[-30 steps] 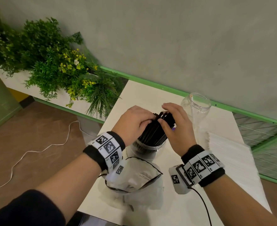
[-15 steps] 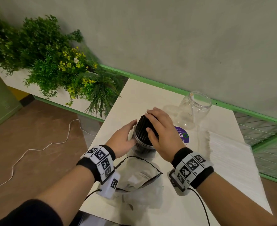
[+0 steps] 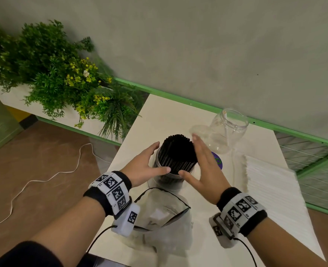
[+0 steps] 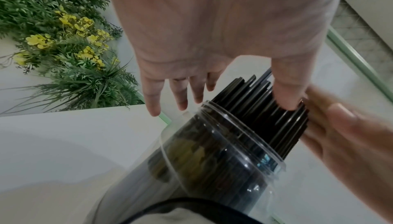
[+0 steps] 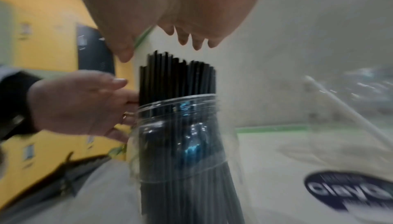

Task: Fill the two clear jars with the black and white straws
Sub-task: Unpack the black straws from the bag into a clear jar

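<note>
Black straws [image 3: 176, 151] between the two grips, packed tight and upright in a clear jar [image 3: 169, 182], tips sticking out above the rim. Left grip [image 3: 142, 166] open, fingers straight and spread along the left side of the bundle, thumb tip [image 4: 287, 99] touching the straws just above the jar rim. Right grip [image 3: 205, 166] open too, flat palm facing the right side of the bundle, fingers straight, thumb reaching toward the rim at the front. Nothing clasped by either grip. Checkered marker bands [image 3: 113, 189] round both wrists, each with a small camera box and a dark cable.

Full jar standing near the middle of the white tabletop [image 3: 165, 116]. Just in front of it, toward the person, a crumpled clear plastic bag [image 3: 165, 218] with a dark drawstring. Just right of the jar, partly hidden behind the right grip, a round purple sticker [image 3: 218, 160]. Further back and to the right, near the wall, a second clear jar [image 3: 226, 130], open-topped, with one pale straw leaning inside. To the right, well apart from the full jar, a broad flat heap of white straws [image 3: 271, 182] along the tabletop's right edge.

Beyond the tabletop's left side, green plants with yellow flowers [image 3: 62, 74] in a long white planter, and a white cord [image 3: 43, 178] trailing over the brown floor.
</note>
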Available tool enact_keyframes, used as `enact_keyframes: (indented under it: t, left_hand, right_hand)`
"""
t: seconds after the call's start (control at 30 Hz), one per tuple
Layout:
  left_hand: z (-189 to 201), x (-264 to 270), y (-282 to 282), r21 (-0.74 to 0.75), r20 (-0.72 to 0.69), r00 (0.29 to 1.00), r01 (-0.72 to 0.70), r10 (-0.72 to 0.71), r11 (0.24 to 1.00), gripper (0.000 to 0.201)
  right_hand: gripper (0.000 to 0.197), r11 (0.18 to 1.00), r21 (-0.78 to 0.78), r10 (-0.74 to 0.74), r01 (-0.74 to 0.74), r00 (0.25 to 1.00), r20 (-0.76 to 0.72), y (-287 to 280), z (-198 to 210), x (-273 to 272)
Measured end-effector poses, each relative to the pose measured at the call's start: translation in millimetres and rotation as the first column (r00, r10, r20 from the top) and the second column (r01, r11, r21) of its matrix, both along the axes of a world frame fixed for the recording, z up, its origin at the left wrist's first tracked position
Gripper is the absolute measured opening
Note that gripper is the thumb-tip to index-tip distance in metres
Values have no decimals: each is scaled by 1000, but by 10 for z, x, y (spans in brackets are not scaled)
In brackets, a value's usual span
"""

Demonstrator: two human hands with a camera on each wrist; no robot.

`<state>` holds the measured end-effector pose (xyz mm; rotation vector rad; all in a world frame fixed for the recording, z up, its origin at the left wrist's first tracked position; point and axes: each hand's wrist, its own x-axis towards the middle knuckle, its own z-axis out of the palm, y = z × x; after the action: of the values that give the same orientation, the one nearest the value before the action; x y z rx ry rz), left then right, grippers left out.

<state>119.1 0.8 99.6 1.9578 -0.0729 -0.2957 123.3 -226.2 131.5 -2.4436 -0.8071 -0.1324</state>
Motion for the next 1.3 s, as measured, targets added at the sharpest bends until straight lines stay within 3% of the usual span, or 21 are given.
enact_keyframes:
  t: [0.1, 0.2, 0.3, 0.4, 0.57, 0.7, 0.77, 0.83, 0.97, 1.03, 1.17, 1.3]
  left_hand:
    - [59, 73, -25, 37, -8, 999, 39, -39, 999, 120]
    - [136, 204, -98, 4, -48, 997, 67, -66, 998, 123]
    - [224, 322, -181, -52, -82, 989, 122, -126, 991, 106]
    - [257, 413, -203, -90, -93, 980, 167, -176, 982, 90]
    - [193, 433, -231, -142, -71, 993, 81, -92, 987, 83]
    - [196, 427, -238, -213, -34, 999, 30, -38, 977, 92]
    - [182, 413, -219, -198, -18, 999, 46, -51, 979, 98]
    - [167, 382, -192, -114, 4, 997, 79, -79, 990, 102]
    - [154, 323, -123, 61, 79, 994, 68, -73, 996, 109]
    - [149, 267, -85, 120, 191, 981, -6, -17, 993, 103]
    - [121, 128, -46, 211, 483, 876, -99, -15, 973, 72]
    - [36, 62, -71, 87, 318, 942, -144, 110, 986, 67]
  right_hand:
    - [115, 981, 54, -162, 185, 941, -296, -162, -44, 90]
    - [131, 975, 3, -194, 220, 863, -467, -194, -123, 260]
    - [135, 979, 57, -123, 195, 793, -596, -118, -149, 429]
    - [119, 970, 173, -20, 171, 765, -643, -22, -125, 536]
    - [115, 931, 310, 8, 193, 838, -546, 113, -220, 521]
    - [112, 883, 389, -52, 261, 880, -472, 196, -183, 461]
    - [117, 908, 329, -112, 260, 907, -407, 190, -189, 448]
    - [119, 938, 238, -157, 252, 921, -357, 165, -226, 422]
    - [117, 953, 195, -176, 231, 949, -262, 84, -284, 392]
    - [114, 966, 160, -173, 202, 969, -179, 44, -276, 377]
    - [95, 997, -19, -68, 70, 993, 93, 19, -247, 315]
    - [81, 986, -164, 17, 14, 982, 186, 74, -234, 298]
